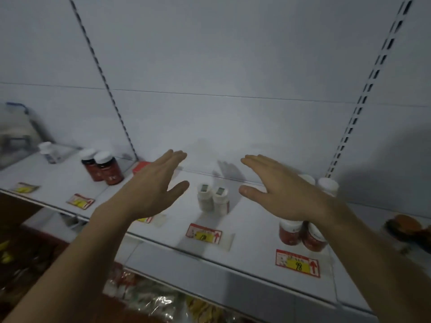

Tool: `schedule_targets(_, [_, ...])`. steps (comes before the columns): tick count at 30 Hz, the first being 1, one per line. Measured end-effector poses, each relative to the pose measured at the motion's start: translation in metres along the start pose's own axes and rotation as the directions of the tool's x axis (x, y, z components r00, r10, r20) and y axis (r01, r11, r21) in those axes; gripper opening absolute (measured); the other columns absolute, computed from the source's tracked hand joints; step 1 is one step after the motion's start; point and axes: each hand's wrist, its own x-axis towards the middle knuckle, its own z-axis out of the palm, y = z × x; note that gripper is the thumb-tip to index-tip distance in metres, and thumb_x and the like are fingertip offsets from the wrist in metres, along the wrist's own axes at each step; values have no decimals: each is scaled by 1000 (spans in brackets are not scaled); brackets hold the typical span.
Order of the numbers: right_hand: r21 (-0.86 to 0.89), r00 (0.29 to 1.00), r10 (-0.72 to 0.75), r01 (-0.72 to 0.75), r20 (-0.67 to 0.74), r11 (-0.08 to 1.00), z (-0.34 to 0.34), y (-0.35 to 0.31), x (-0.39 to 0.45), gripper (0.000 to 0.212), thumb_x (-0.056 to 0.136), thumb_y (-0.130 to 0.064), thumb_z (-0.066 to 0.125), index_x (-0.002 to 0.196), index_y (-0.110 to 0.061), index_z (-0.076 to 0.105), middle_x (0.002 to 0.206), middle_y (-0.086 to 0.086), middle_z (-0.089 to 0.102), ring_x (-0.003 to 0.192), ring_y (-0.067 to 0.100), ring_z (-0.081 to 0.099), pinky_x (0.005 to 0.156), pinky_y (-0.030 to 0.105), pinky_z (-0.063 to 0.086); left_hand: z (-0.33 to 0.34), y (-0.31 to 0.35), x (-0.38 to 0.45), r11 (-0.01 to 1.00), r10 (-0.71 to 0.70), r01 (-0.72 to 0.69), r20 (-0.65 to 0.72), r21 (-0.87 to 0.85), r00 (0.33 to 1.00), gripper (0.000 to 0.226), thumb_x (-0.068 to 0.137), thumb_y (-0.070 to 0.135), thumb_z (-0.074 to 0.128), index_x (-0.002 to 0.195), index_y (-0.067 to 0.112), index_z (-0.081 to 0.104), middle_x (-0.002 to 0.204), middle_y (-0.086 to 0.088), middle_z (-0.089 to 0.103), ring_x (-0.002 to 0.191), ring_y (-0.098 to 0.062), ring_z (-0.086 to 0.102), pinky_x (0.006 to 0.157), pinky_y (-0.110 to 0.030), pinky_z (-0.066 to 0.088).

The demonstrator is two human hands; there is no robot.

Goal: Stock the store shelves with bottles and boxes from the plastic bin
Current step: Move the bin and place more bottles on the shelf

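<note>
Head view: two small white plastic bottles (213, 199) with grey-patched caps upright, touching, mid-way along white metal shelf (251, 231). Left hand (151, 190) and right hand (283, 191) hovering either side, fingers straight, holding nothing. Two red white-capped bottles (103, 170) far left; two more (300, 234) under right wrist. Red-and-yellow price tags (297, 263) along front edge.

- Your white shelf (245, 231) ran across the view, tilted down to the right.
- Two small white bottles (213, 199) stood upright at its middle, touching.
- Two red bottles with white caps (103, 169) stood together on your left.
- Another red pair (300, 234) stood near the front edge on your right.
- A red box (140, 167) lay at the back wall.
</note>
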Motion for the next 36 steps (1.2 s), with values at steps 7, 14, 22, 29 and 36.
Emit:
schedule_targets(7, [-4, 985, -134, 135, 113, 991, 34, -92, 67, 72, 100, -52, 49, 159, -23, 21, 166, -8, 20, 151, 9, 17, 116, 22, 14, -36, -87, -76, 977, -202, 205, -44, 57, 978, 70, 99, 50, 48, 159, 24, 22, 165, 6, 21, 153, -12, 17, 120, -36, 23])
schedule_targets(14, [-75, 940, -261, 283, 222, 956, 86, -221, 160, 71, 94, -58, 56, 154, -27, 32, 157, -7, 36, 144, 14, 34, 116, 29, 29, -81, -223, -160, 924, -367, 374, -89, 84, 926, 73, 99, 52, 48, 159, 22, 20, 167, 5, 17, 154, -11, 11, 122, -35, 19])
schedule_targets(22, [-163, 887, -375, 426, 270, 890, 136, -393, 284, 64, 98, -53, 53, 152, -26, 34, 157, -7, 36, 143, 18, 37, 114, 29, 29, -160, -391, -234, 853, -475, 483, -90, 199, 875, 72, 97, 55, 50, 157, 25, 26, 165, 5, 22, 151, -14, 23, 119, -40, 29])
schedule_targets(29, [-210, 852, -429, 497, 299, 842, 161, -502, 395, 67, 97, -55, 52, 154, -24, 34, 157, 0, 39, 141, 20, 40, 115, 36, 33, -209, -497, -253, 816, -542, 539, -47, 209, 839, 59, 98, 44, 55, 150, 27, 35, 156, 4, 39, 136, -19, 45, 111, -37, 40])
schedule_targets(36, [-190, 813, -536, 577, 226, 795, 200, -590, 522, 52, 97, -50, 55, 142, -25, 49, 142, -1, 55, 120, 20, 55, 101, 35, 45, -228, -594, -249, 752, -638, 648, -109, 123, 762, 57, 100, 40, 55, 151, 25, 36, 154, 3, 42, 137, -18, 43, 110, -34, 36])
